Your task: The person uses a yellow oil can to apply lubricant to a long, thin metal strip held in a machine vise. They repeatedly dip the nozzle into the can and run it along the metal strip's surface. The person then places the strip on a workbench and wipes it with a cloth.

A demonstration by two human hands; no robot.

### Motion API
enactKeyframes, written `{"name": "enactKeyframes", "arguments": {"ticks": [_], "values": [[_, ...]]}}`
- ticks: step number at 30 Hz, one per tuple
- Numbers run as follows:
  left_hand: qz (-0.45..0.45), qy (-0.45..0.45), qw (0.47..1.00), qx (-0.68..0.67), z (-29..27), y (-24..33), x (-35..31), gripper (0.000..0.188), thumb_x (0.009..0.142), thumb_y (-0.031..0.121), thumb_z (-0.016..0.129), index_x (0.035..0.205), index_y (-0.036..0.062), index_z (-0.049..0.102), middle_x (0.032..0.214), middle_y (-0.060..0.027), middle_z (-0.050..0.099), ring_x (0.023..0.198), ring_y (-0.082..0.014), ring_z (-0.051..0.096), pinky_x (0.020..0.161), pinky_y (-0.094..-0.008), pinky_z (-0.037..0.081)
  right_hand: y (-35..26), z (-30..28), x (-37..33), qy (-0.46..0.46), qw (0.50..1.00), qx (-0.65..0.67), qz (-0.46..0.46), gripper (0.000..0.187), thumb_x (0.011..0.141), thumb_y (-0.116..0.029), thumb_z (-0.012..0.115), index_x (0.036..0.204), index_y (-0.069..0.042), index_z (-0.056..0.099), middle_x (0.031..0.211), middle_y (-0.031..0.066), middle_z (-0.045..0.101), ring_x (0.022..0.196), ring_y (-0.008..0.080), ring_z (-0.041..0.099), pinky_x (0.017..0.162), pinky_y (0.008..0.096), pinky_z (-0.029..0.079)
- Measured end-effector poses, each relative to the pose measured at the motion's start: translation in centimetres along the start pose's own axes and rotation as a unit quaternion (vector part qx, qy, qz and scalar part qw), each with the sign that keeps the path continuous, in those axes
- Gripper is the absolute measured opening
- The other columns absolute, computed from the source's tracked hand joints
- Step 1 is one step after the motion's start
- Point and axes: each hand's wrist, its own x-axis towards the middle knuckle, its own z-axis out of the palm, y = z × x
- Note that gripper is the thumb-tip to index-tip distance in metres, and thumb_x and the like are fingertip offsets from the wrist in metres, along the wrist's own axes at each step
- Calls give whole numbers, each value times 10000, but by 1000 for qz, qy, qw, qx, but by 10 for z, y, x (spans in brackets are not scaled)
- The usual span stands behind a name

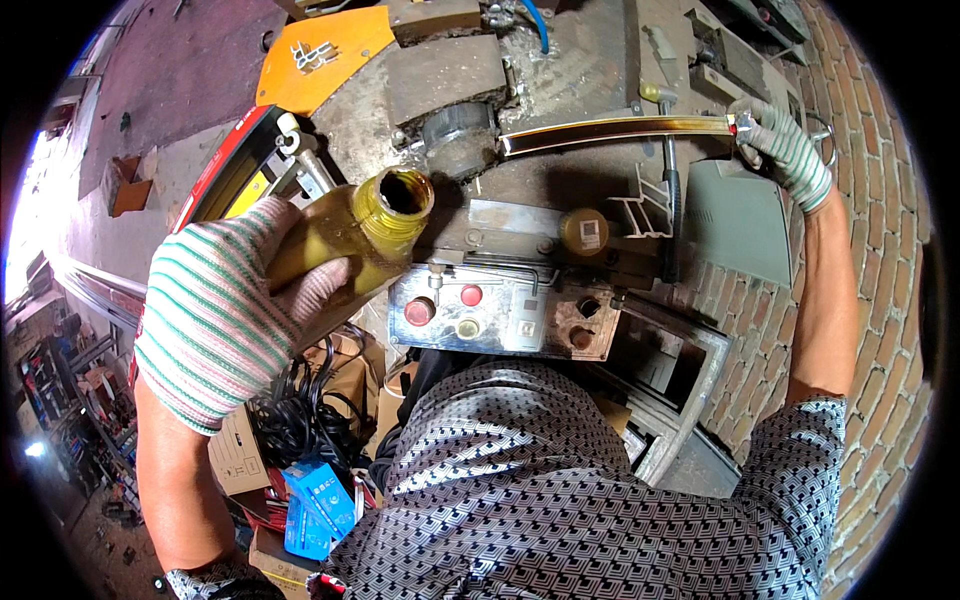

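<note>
My left hand [215,305], in a striped knit glove, is wrapped round a murky yellow bottle [340,250]. The bottle is tilted, its uncapped threaded mouth pointing up and to the right. Far to the right, my right hand [785,150], gloved alike, has its fingers closed at the end of a long, thin, shiny gold-brown metal strip [620,130]. The strip's other end reaches a dark round part [458,138] on the machine. Below the strip sits a round amber lid-like thing [583,232] with a pale label. An aluminium profile piece [648,205] stands beside it.
Close to my body is a metal control panel [450,335] with red and green buttons. An orange plate [325,55] with small metal pieces lies at the back left. Black cables [310,410] and blue boxes [320,508] are low on the left. A brick surface [880,300] borders the right.
</note>
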Motion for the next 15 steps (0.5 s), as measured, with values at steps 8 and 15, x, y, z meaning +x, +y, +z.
{"name": "enactKeyframes", "arguments": {"ticks": [8,15], "values": [[6,6,1000,15,-2,2,-2,408,820,241,851,1092,-20,695,831,-178,744,760,-274,758,687,-357,589,-2,8,0,32,996,-73,28,288,966,-287,711,1151,-67,690,768,-95,559,638,-6,478,540,171,378],[4,11,1000,16,1,2,-2,408,822,260,852,1089,-9,701,817,-175,741,739,-261,754,668,-351,588,-20,16,0,49,991,-124,20,255,958,-272,702,1118,-75,700,772,-100,561,651,-10,465,548,171,372]]}}
